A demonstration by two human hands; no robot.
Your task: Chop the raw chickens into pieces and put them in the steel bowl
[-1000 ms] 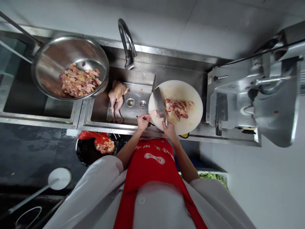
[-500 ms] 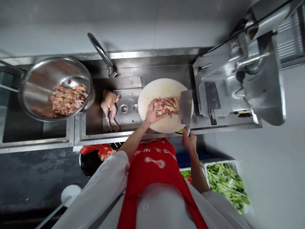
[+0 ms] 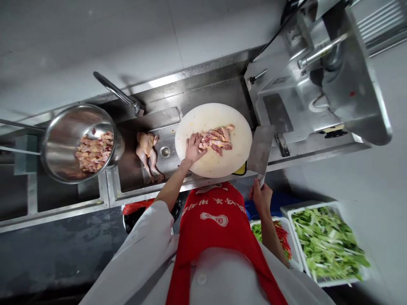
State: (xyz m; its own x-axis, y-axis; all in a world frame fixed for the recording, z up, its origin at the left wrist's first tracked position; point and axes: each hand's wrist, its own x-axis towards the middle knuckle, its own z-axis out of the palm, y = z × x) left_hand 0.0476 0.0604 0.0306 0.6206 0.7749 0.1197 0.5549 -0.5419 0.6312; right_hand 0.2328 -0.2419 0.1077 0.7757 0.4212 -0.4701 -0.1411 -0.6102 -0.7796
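Observation:
Chopped meat pieces [image 3: 218, 140] lie on a round white cutting board [image 3: 203, 116] that rests over the sink. My left hand [image 3: 193, 148], fingers spread, touches the left edge of the meat. In my right hand [image 3: 261, 195] is the handle of a broad cleaver [image 3: 260, 148], its blade just beyond the board's right edge. A whole plucked bird [image 3: 147, 146] lies in the sink left of the board. Farther left, a large metal bowl [image 3: 60, 135] holds cut meat pieces [image 3: 94, 152].
A curved faucet [image 3: 117, 91] stands behind the sink. To the right are a metal machine [image 3: 352, 76] and a second cleaver [image 3: 278, 114]. White crates hold leafy greens [image 3: 327, 241] and red peppers [image 3: 282, 237] at lower right.
The view has turned and shifted. The cleaver in my right hand has moved right, off the board. My left hand stays at the meat's left side.

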